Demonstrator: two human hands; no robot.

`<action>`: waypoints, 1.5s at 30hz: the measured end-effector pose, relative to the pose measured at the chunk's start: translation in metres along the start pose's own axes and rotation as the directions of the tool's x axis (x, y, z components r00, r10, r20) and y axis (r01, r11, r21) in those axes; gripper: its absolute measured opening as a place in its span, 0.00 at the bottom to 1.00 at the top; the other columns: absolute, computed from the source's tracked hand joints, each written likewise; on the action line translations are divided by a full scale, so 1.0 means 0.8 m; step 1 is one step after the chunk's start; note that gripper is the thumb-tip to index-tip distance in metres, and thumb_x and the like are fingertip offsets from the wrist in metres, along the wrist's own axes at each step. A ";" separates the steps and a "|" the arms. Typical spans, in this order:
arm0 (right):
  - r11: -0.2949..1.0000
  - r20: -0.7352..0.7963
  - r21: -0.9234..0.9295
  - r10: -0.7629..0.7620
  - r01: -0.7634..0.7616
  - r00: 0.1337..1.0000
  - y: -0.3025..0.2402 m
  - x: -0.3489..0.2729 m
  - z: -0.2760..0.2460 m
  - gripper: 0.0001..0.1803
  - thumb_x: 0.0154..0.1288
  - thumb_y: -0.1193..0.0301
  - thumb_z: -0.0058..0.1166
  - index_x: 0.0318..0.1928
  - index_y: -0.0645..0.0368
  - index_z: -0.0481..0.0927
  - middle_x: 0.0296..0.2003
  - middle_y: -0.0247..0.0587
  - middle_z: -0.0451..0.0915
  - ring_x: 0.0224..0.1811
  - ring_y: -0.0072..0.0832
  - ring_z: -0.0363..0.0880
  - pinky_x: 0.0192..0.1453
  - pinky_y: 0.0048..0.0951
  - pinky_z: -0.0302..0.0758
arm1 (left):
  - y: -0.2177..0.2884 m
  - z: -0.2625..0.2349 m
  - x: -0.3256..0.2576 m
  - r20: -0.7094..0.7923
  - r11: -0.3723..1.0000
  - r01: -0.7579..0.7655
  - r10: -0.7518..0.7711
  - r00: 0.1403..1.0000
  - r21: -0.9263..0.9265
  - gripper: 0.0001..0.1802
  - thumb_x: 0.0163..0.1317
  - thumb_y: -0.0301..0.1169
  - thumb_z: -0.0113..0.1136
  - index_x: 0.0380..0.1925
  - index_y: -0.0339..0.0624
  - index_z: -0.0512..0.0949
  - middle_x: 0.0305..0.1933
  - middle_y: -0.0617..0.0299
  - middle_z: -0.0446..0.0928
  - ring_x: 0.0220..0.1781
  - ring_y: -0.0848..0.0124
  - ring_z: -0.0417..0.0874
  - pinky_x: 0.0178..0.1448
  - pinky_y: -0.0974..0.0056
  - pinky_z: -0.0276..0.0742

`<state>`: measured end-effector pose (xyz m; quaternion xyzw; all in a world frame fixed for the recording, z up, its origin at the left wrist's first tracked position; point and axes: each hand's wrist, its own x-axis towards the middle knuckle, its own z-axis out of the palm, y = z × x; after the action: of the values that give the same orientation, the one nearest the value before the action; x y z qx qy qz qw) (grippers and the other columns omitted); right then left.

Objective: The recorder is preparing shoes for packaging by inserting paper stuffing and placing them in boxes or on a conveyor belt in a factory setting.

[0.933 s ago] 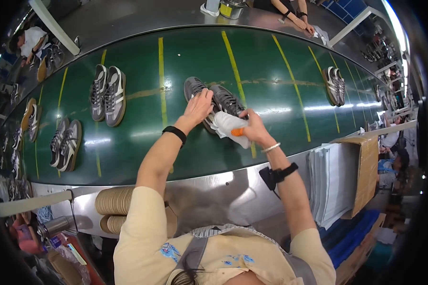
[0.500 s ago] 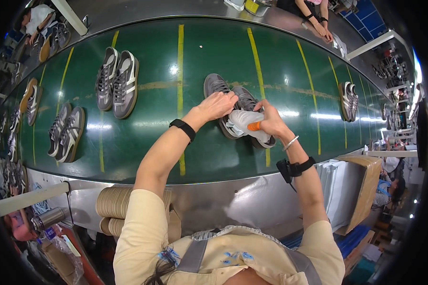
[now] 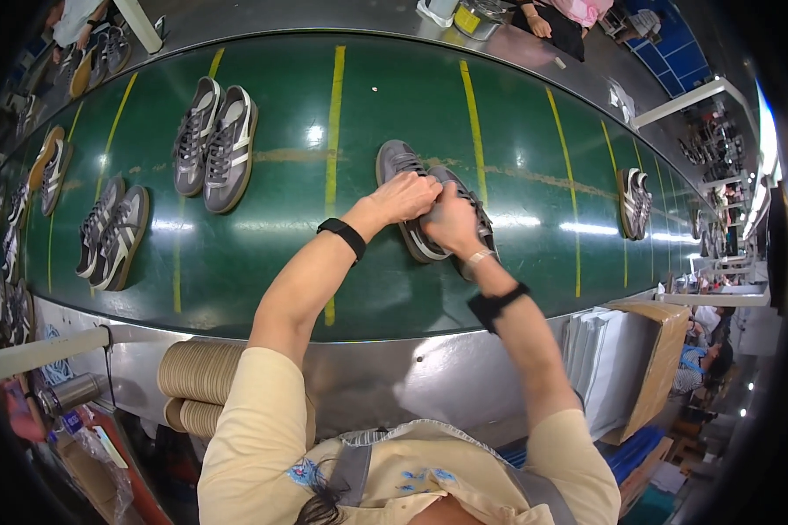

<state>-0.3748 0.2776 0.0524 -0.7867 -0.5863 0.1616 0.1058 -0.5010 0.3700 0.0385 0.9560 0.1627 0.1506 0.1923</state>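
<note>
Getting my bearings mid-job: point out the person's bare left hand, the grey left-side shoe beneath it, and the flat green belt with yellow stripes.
Left hand (image 3: 404, 195), head view: back of the hand.
Grey shoe (image 3: 399, 157), head view: toe.
Green belt (image 3: 280, 214), head view: bare surface.

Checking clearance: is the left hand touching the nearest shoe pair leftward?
Apart: the head view shows green belt between left hand and that shoe pair.

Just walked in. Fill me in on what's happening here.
A person has both hands at a pair of gray sneakers on a green belt with yellow stripes. The left hand and right hand meet over the pair; what the fingers grip is hidden. More gray sneakers stand to the left, and another pair sits farther right.
</note>
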 end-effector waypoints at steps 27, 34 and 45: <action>0.989 -0.406 -0.140 -0.107 0.054 0.908 0.026 -0.041 -0.029 0.27 0.43 0.62 0.72 0.39 0.60 0.71 0.33 0.47 0.75 0.39 0.48 0.74 0.41 0.43 0.71 | -0.147 -0.107 -0.120 -0.590 0.858 0.480 -0.486 0.645 -0.182 0.13 0.53 0.28 0.62 0.38 0.38 0.76 0.39 0.52 0.79 0.45 0.54 0.80 0.50 0.56 0.75; 0.959 -0.190 -0.152 0.208 -0.238 0.960 0.031 -0.069 -0.029 0.44 0.40 0.49 0.73 0.50 0.62 0.63 0.24 0.54 0.79 0.29 0.54 0.80 0.33 0.46 0.74 | -0.311 -0.182 -0.209 -0.675 0.395 0.918 -0.687 0.269 -0.036 0.33 0.54 0.40 0.65 0.56 0.35 0.68 0.57 0.45 0.72 0.60 0.51 0.72 0.66 0.51 0.63; 0.969 -0.348 -0.096 0.181 -0.227 0.920 0.033 -0.061 0.021 0.51 0.40 0.66 0.73 0.64 0.60 0.56 0.35 0.62 0.80 0.40 0.59 0.79 0.46 0.48 0.74 | -0.286 -0.200 -0.179 -0.268 0.414 0.767 -0.766 0.585 0.490 0.09 0.45 0.25 0.58 0.29 0.43 0.83 0.33 0.49 0.82 0.41 0.58 0.84 0.54 0.57 0.69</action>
<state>-0.3704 0.2229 0.0342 -0.8650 -0.4836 -0.0050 0.1338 -0.7442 0.5679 0.0521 0.7857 0.6166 -0.0073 -0.0489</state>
